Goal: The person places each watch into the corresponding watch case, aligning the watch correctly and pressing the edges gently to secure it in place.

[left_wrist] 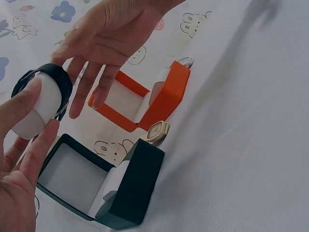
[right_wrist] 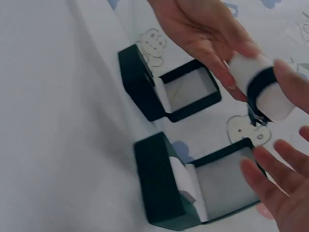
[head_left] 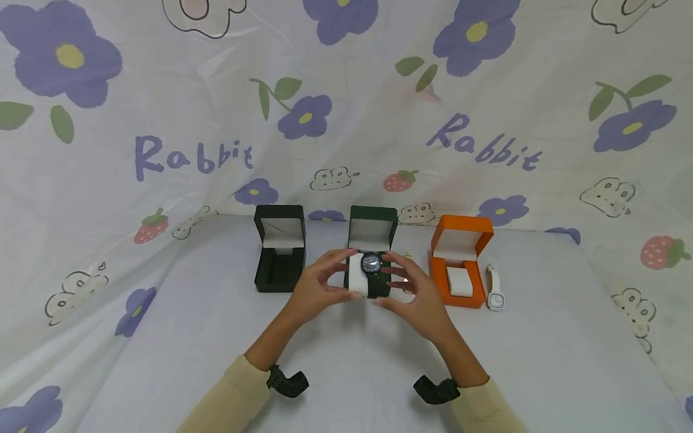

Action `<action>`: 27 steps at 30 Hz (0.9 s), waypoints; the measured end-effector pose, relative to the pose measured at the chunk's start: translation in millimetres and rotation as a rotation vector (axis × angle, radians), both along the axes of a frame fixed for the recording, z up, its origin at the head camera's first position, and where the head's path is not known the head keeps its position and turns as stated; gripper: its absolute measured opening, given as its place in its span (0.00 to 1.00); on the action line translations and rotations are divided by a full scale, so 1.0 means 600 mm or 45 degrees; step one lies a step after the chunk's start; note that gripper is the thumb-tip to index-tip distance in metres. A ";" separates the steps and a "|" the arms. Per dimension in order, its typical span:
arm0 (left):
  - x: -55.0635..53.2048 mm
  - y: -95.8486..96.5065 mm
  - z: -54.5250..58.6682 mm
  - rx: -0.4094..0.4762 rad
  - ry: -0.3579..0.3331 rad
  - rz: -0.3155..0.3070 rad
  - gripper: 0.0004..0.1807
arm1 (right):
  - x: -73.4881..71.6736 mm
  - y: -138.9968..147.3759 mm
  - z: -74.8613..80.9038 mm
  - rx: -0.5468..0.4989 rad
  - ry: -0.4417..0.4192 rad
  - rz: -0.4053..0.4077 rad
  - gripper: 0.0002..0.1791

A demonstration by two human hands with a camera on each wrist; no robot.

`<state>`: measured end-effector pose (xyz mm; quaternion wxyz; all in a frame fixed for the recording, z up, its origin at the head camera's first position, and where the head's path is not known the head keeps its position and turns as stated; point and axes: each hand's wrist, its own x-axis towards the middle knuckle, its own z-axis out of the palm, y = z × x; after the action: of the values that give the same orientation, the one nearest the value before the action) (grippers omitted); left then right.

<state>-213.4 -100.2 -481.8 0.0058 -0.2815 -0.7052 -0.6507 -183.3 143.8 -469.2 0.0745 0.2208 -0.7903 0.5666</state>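
A black wristwatch point(head_left: 371, 263) is wrapped round a white watch cushion point(head_left: 358, 274), lifted before the middle dark green watch box point(head_left: 373, 213). My left hand point(head_left: 320, 285) grips the cushion, its thumb point(left_wrist: 25, 99) lying across the white side. From the other side my right hand point(head_left: 418, 294) pinches the watch at its strap with thumb and forefinger; its other fingers point(right_wrist: 263, 176) are spread away. The watch face is turned up in the head view and hidden in both wrist views. Behind the watch, the open box's lower part is partly covered.
To the left stands another open dark watch box point(head_left: 279, 270). An open orange watch box point(head_left: 465, 231) with a white cushion is on the right, a white watch point(head_left: 495, 291) beside it. A gold-toned watch point(left_wrist: 157, 131) lies between the green and orange boxes, partly behind my right hand.
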 end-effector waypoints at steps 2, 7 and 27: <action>-0.001 0.000 0.001 0.003 -0.002 -0.041 0.43 | -0.005 0.007 0.009 0.006 -0.041 0.098 0.51; -0.001 0.001 -0.001 0.005 0.016 -0.123 0.44 | -0.010 0.013 0.018 0.033 -0.109 0.184 0.53; -0.005 -0.002 0.011 0.000 -0.072 -0.202 0.45 | -0.013 0.015 0.018 0.005 -0.086 0.186 0.46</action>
<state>-216.3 -101.3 -475.4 -0.0658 -0.3181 -0.6805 -0.6568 -190.8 152.8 -458.7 0.0058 0.2589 -0.7753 0.5761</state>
